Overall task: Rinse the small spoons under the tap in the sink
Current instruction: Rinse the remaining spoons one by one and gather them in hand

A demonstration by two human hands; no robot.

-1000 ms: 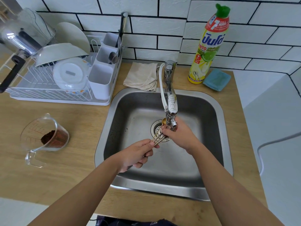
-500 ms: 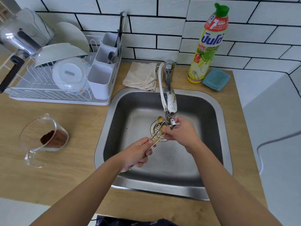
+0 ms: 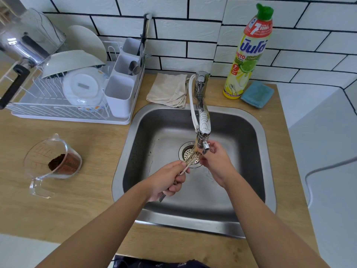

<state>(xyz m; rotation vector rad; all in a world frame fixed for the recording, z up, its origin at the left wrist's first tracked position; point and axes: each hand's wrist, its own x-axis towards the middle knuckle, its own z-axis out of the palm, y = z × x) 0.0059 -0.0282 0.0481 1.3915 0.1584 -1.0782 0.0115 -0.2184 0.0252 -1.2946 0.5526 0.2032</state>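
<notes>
Gripping a bundle of small gold-toned metal spoons by their handles, the person's left hand held them under the nozzle of the chrome swivel tap, above the round perforated drain strainer of the stainless-steel sink. Half a second before, two spoon bowls had stood clear to the left of the nozzle; they now sat tucked against the spout's tip, partly hidden — a sign, by this reading, that the rinse proper was getting under way. The right hand had stayed at the spoons' bowl ends beside the nozzle, fingers curled around them, seemingly rubbing them. No stream of water could be made out. A clear plastic measuring jug of brown grounds stood on the wooden counter — well apart from the sink.
</notes>
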